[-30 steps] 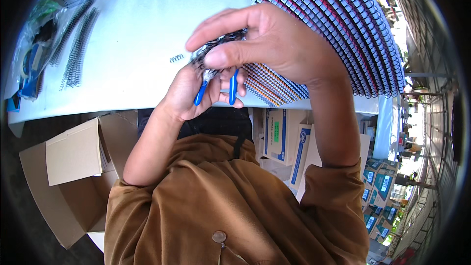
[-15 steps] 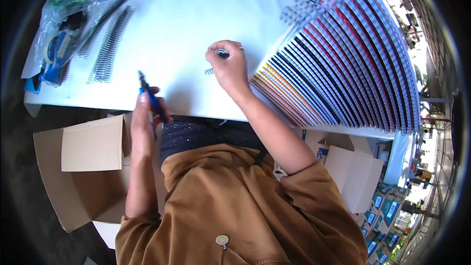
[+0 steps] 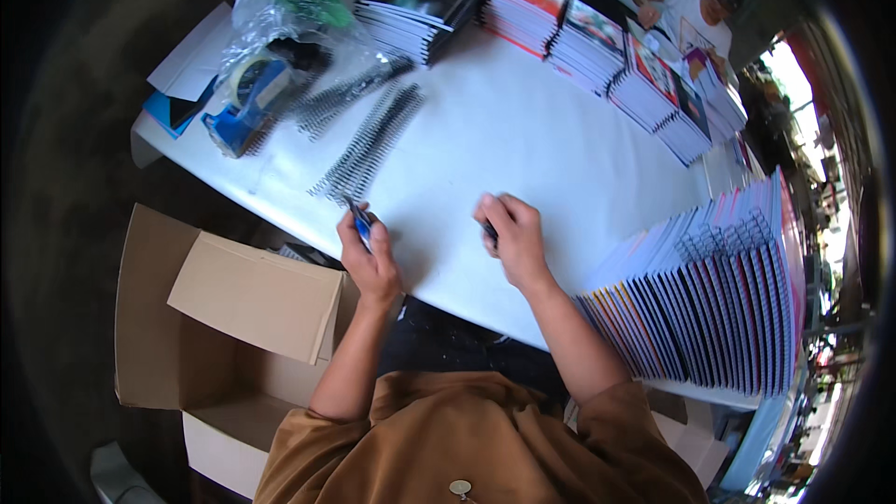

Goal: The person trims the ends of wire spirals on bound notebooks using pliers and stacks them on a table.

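My left hand [image 3: 373, 261] is closed around blue-handled pliers [image 3: 363, 227], whose dark tip points away from me. The tip is close to the near end of a bundle of black spiral binding coils [image 3: 371, 145] lying on the white table. Over the middle of the table, my right hand [image 3: 517, 238] is curled shut on a dark spiral coil [image 3: 490, 231]. Only a small bit of that coil shows between the blurred fingers. A second bunch of coils [image 3: 350, 93] lies behind the first.
Stacked spiral notebooks [image 3: 420, 0] line the far edge; a big row of coil-bound books [image 3: 700, 317] stands at right. A blue tape dispenser [image 3: 247, 107] and a plastic bag [image 3: 280, 0] are far left. An open cardboard box [image 3: 149, 308] sits below. Another person [image 3: 695, 33] is across the table.
The view has swung, bringing the far notebook stacks and the other person into sight. The pliers are now nearer the coil bundle. The loops below my right hand no longer show.
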`<move>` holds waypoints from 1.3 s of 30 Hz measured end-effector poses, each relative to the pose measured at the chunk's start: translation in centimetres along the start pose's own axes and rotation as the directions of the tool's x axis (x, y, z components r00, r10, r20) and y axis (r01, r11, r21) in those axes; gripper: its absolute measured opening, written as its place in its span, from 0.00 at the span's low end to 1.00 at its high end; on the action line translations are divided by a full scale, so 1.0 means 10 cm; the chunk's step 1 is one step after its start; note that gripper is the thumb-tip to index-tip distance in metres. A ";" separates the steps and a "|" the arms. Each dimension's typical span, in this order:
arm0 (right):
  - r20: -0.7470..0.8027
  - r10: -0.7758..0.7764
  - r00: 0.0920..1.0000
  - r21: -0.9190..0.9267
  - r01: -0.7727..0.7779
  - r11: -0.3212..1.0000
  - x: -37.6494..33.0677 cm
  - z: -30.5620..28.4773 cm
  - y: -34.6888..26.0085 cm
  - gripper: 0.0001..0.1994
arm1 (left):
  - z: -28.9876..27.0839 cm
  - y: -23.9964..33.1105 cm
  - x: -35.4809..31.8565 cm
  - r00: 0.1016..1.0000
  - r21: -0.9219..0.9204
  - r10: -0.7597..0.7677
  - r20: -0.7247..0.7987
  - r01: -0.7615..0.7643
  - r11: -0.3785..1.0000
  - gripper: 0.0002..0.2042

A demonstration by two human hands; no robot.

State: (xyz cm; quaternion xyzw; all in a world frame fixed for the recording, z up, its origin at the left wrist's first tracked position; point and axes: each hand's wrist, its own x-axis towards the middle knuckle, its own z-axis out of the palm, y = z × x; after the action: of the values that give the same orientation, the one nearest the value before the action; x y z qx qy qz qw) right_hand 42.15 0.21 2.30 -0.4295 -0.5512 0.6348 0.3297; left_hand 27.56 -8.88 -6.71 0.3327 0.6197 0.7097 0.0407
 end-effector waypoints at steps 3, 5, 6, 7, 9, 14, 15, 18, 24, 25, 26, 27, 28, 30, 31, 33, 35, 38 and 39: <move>0.328 -0.006 0.945 0.338 -0.111 0.934 0.46 0.75 -0.41 0.13 | -0.01 -0.04 -0.03 0.999 -0.072 0.022 -0.049 -0.026 0.997 0.19; 0.458 -0.057 0.887 0.399 -0.148 0.905 1.08 1.22 -0.56 0.18 | 0.02 -0.01 -0.03 0.998 -0.093 0.023 -0.064 -0.029 0.995 0.20; 0.402 -0.012 0.916 0.435 -0.179 0.883 1.32 1.49 -0.71 0.24 | 0.05 0.00 -0.03 0.998 -0.104 0.004 -0.057 -0.010 0.995 0.19; 0.346 0.038 0.938 0.471 -0.209 0.857 1.50 1.66 -0.83 0.33 | 0.06 0.00 -0.03 0.999 -0.113 -0.017 -0.049 0.011 0.993 0.18; 0.413 0.088 0.907 0.483 -0.300 0.822 1.76 1.71 -0.93 0.39 | 0.03 -0.02 -0.03 0.999 -0.088 0.003 -0.044 -0.006 0.996 0.18; 0.622 -0.106 0.776 0.326 -0.133 0.936 1.31 1.41 -0.88 0.45 | 0.02 -0.01 -0.03 0.998 -0.075 -0.023 -0.059 0.018 0.997 0.17; 0.606 -0.175 0.776 0.253 0.021 0.967 1.04 1.20 -0.86 0.41 | 0.04 -0.04 -0.04 0.999 -0.083 -0.035 -0.042 0.031 0.996 0.17; 0.371 -0.488 0.790 0.043 0.510 0.859 -0.01 0.52 -0.70 0.27 | -0.02 -0.23 -0.03 0.997 -0.032 -0.040 -0.063 0.038 0.999 0.18; 0.344 -0.867 0.360 -0.926 0.285 -0.249 -1.89 -1.36 -0.57 0.28 | 0.16 0.60 0.02 0.849 -0.199 -0.431 0.307 0.500 0.843 0.20; 0.197 -0.949 0.246 -0.978 0.119 -0.172 -2.02 -1.51 -0.53 0.31 | 0.31 0.78 -0.13 0.766 -0.214 -0.444 0.465 0.584 0.783 0.22; 0.066 -0.992 0.108 -0.997 -0.032 -0.070 -2.15 -1.63 -0.51 0.35 | 0.42 0.97 -0.30 0.616 -0.198 -0.458 0.641 0.709 0.676 0.23; -0.039 -0.998 -0.051 -0.987 -0.157 0.047 -2.29 -1.74 -0.50 0.39 | 0.50 1.07 -0.46 0.415 -0.215 -0.327 0.849 0.837 0.503 0.25; -0.136 -0.991 0.006 -0.960 -0.249 0.130 -2.45 -1.97 -0.33 0.48 | 0.59 1.16 -0.62 0.221 -0.130 -0.227 0.949 0.925 0.357 0.26; -0.224 -0.974 0.040 -0.972 -0.088 0.220 -2.39 -2.12 -0.14 0.50 | 0.82 1.27 -0.86 -0.019 0.011 0.036 0.999 0.980 0.199 0.27; -0.256 -0.965 0.061 -0.966 0.008 0.257 -2.33 -2.11 -0.06 0.47 | 0.92 1.33 -0.93 -0.085 0.066 0.115 0.990 0.985 0.160 0.28; -0.322 -0.941 0.102 -0.942 0.065 0.329 -2.25 -2.17 0.15 0.46 | 1.05 1.38 -1.00 -0.139 0.117 0.209 0.968 0.987 0.114 0.29; -0.387 -0.910 0.150 -0.906 0.120 0.405 -2.16 -2.17 0.29 0.45 | 1.13 1.45 -1.00 -0.146 0.131 0.234 0.961 0.988 0.080 0.29; -0.683 -0.712 0.162 -0.652 0.305 0.694 -1.99 -2.07 0.40 0.39 | 1.22 1.47 -1.01 -0.158 0.146 0.254 0.954 0.987 0.066 0.29; -0.688 -0.707 0.166 -0.647 0.302 0.700 -1.97 -2.05 0.39 0.39 | 1.24 1.47 -1.01 -0.161 0.145 0.249 0.955 0.986 0.084 0.29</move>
State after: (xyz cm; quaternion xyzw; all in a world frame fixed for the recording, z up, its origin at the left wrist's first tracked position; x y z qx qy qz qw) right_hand 69.14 -9.46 1.57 -0.5398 -0.4907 0.0208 0.6836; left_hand 47.09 -6.43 2.44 0.2702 0.0206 0.3785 0.8850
